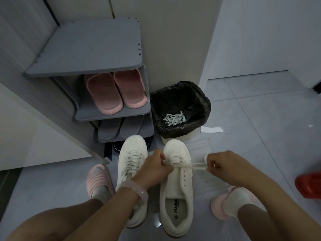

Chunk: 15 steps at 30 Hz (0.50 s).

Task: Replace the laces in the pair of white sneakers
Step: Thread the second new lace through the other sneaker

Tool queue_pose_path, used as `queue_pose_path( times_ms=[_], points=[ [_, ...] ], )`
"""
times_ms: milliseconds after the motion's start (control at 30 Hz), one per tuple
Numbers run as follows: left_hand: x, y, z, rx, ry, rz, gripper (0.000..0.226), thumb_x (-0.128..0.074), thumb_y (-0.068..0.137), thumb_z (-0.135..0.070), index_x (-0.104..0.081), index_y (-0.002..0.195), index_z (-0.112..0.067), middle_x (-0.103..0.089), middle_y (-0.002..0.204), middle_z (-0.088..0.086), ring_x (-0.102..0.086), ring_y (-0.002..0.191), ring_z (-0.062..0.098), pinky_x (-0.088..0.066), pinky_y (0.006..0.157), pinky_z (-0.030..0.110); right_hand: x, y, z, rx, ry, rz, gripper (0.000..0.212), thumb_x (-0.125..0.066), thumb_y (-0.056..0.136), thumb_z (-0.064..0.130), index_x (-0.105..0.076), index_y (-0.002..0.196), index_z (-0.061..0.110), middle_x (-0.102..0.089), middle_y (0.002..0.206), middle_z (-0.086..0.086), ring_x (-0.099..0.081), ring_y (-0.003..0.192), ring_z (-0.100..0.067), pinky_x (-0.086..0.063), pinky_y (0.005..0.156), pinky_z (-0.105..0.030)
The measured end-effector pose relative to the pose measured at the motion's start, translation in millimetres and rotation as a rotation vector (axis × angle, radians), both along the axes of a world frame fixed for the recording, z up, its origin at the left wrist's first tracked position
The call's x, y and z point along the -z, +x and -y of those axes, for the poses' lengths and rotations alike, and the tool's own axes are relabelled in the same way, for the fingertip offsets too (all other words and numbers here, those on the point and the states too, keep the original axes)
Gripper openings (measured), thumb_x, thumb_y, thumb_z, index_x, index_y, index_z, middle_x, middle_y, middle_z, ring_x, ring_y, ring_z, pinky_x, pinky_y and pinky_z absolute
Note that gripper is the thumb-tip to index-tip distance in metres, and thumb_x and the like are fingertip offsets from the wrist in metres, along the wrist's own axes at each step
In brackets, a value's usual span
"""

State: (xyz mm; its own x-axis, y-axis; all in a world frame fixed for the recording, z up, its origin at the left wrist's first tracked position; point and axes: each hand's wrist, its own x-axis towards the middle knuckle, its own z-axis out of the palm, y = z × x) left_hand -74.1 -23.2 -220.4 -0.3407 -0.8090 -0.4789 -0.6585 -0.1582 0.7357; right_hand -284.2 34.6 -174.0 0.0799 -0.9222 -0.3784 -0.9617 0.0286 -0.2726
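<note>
A grey rack (pixel 83 66) holds pink slippers (pixel 116 91); its lowest shelf is dark and hard to read. A lined bin (pixel 180 94) contains old laces (pixel 174 118). 2 sneakers (pixel 177 188) stand on the floor, the left one partly hidden by a forearm. The left hand (pixel 154 168) and right hand (pixel 224 165) each pinch the lace (pixel 194 166) over the right sneaker.

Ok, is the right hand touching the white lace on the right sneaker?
Touching. The head view shows the right hand pinching the flat white lace, pulled taut sideways from the right white sneaker.
</note>
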Motion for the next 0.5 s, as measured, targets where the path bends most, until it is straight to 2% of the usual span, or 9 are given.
queue_pose_path(
  times_ms=[100, 233, 333, 500],
  points=[
    [0, -1, -1, 0.035, -0.028, -0.012, 0.018, -0.059, 0.082, -0.015, -0.045, 0.09, -0.022, -0.055, 0.077, -0.005, -0.05, 0.067, 0.006, -0.042, 0.063, 0.021, -4, -4, -3, -0.092, 0.202, 0.108, 0.032, -0.052, 0.093, 0.029, -0.04, 0.064, 0.036, -0.043, 0.071, 0.017, -0.039, 0.063, 0.002, -0.032, 0.058, -0.013],
    [1, 0, -2, 0.155, -0.116, 0.011, 0.022, -0.057, 0.082, -0.014, -0.059, 0.102, -0.024, -0.056, 0.091, 0.002, -0.051, 0.074, 0.008, -0.039, 0.062, 0.015, -4, -1, -2, -0.153, 0.336, 0.142, 0.024, -0.052, 0.092, 0.029, -0.049, 0.069, 0.033, -0.045, 0.073, 0.016, -0.042, 0.064, 0.003, -0.033, 0.059, -0.011],
    [3, 0, -2, 0.209, -0.196, 0.053, 0.02, -0.058, 0.082, -0.014, -0.063, 0.1, -0.022, -0.054, 0.097, 0.003, -0.051, 0.08, 0.01, -0.036, 0.064, 0.012, -2, 0, 3, -0.125, 0.358, 0.126, 0.028, -0.053, 0.091, 0.027, -0.048, 0.064, 0.033, -0.047, 0.074, 0.016, -0.043, 0.066, 0.002, -0.034, 0.06, -0.011],
    [4, -3, -2, 0.266, -0.313, 0.118, 0.02, -0.051, 0.088, -0.016, -0.063, 0.103, -0.021, -0.049, 0.098, -0.001, -0.052, 0.085, 0.012, -0.037, 0.071, 0.019, 0, 1, 9, -0.028, 0.339, 0.133, 0.03, -0.054, 0.089, 0.024, -0.047, 0.061, 0.029, -0.049, 0.07, 0.013, -0.043, 0.062, 0.001, -0.033, 0.057, -0.013]
  ],
)
